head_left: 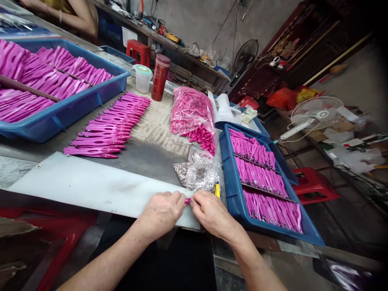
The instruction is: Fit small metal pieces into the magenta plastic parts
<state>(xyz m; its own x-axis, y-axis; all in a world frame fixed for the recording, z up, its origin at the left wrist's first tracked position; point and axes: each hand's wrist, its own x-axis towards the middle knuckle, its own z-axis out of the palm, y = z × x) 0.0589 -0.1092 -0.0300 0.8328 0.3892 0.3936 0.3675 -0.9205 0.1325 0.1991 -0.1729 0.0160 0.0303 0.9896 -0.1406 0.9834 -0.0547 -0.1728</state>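
Note:
My left hand (165, 208) and my right hand (210, 212) meet over the near edge of a white board (115, 190). Both are closed, with fingertips pinching a small shiny magenta plastic piece (187, 201) between them. Most of that piece is hidden by the fingers. Just beyond my hands, an open clear plastic bag of small silvery metal parts (201, 173) lies on the table. Left of it, a row of long magenta plastic parts with pointed tips (104, 129) is laid out side by side. A clear bag of glossy magenta pieces (194, 111) stands farther back.
Blue trays with dividers hold magenta parts, one at the left (112, 91) and one at the right (235, 190). A yellow-handled object (217, 190) lies near my right hand. A red bottle (160, 76) and lidded tub (142, 81) stand behind. A person's arm (77, 18) shows far left.

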